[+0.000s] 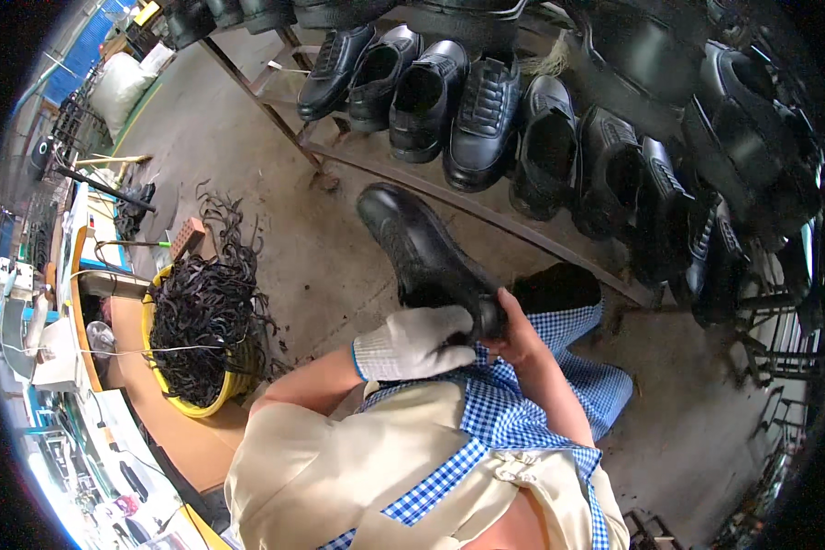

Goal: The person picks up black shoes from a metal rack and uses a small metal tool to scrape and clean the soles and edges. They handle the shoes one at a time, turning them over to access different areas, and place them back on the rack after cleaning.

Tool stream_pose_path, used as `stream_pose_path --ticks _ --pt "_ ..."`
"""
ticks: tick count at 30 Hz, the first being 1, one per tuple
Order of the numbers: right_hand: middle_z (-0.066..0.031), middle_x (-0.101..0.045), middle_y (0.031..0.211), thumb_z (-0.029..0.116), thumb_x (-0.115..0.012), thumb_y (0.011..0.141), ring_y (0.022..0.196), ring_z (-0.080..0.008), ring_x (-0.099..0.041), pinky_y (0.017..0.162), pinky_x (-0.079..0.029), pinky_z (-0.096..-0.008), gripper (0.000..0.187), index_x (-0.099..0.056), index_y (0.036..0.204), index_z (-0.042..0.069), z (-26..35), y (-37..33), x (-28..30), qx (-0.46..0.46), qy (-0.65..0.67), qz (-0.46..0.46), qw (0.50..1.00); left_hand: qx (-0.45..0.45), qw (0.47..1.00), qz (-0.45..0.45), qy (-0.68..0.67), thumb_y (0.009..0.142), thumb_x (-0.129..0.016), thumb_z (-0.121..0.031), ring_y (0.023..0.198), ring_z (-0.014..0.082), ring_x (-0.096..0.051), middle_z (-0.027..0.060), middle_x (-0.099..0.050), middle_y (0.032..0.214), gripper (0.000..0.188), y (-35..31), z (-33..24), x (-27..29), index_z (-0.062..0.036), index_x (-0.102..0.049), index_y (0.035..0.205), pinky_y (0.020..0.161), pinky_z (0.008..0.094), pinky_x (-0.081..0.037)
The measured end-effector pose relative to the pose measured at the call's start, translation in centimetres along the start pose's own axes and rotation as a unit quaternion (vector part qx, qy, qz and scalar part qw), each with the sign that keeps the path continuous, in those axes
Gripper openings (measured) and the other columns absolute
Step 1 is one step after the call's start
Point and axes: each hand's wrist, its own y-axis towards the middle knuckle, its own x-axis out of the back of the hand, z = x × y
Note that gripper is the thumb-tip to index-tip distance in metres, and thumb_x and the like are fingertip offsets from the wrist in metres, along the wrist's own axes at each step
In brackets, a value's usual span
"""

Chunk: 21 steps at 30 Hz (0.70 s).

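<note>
A black leather shoe point(422, 243) is held in front of my lap, its toe pointing away and to the left. My right hand point(520, 332), bare, is wrapped round the heel end, with the thumb along its side. At the opening side near the heel, my left hand point(417, 341) wears a whitish knitted glove and its curled fingers grip the shoe. The left fingertips are partly hidden, so whether they also pinch something small cannot be made out. Beneath both hands lies a blue-and-white checked apron point(513, 399).
Ahead stands a metal rack point(412, 183) lined with black shoes point(484, 119), more of them stacked at the right. A yellow tub point(197, 408) heaped with black strips point(206, 307) sits at my left, beside brown cardboard point(130, 339). Loose strips lie on the concrete floor point(293, 247).
</note>
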Motion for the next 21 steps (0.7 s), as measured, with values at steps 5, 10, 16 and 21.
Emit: stream_pose_path --ticks 5,10,16,21 --pt "-0.0075 -0.066 0.103 0.062 -0.049 0.086 0.086 -0.0210 -0.061 0.068 -0.048 -0.0355 0.063 -0.058 0.118 0.009 -2.0 1.8 5.1 0.048 0.128 0.265 0.955 -0.142 0.953 -0.255 -0.083 0.082 -0.071 -0.010 0.079 0.0313 -0.066 0.0139 -0.066 0.092 0.028 -0.5 0.2 3.4 0.0010 -0.059 0.105 0.073 0.0389 -0.053" --pt "-0.0170 -0.050 0.138 0.079 -0.058 0.067 0.120 -0.0349 -0.053 0.102 -0.045 -0.0474 0.104 -0.042 0.141 0.008 -1.5 -1.3 3.7 0.132 0.139 0.150 0.970 -0.028 0.787 -0.488 -0.377 0.078 -0.076 -0.009 0.119 0.0274 -0.053 0.0143 -0.059 0.122 0.072 1.6 1.2 3.5 0.0034 -0.039 0.138 0.103 0.0392 -0.041" --pt "-0.0154 -0.054 0.134 0.081 -0.064 0.061 0.117 -0.0331 -0.056 0.099 -0.047 -0.0467 0.109 -0.045 0.139 0.007 -2.8 -0.5 7.4 0.101 0.160 0.138 0.972 0.036 0.858 -0.252 -0.447 0.074 -0.079 -0.003 0.110 0.0185 -0.057 0.0100 -0.060 0.119 0.065 1.7 -0.5 4.4 0.0012 -0.048 0.131 0.098 0.0332 -0.044" --pt "-0.0177 -0.058 0.127 0.075 -0.066 0.065 0.112 -0.0329 -0.059 0.094 -0.050 -0.0457 0.102 -0.047 0.136 0.003 -3.2 -0.2 8.1 0.157 0.174 0.197 0.952 0.068 0.883 -0.234 -0.401 0.065 -0.082 -0.008 0.113 0.0213 -0.056 0.0104 -0.058 0.122 0.078 2.2 -0.8 4.2 0.0015 -0.045 0.133 0.099 0.0351 -0.043"
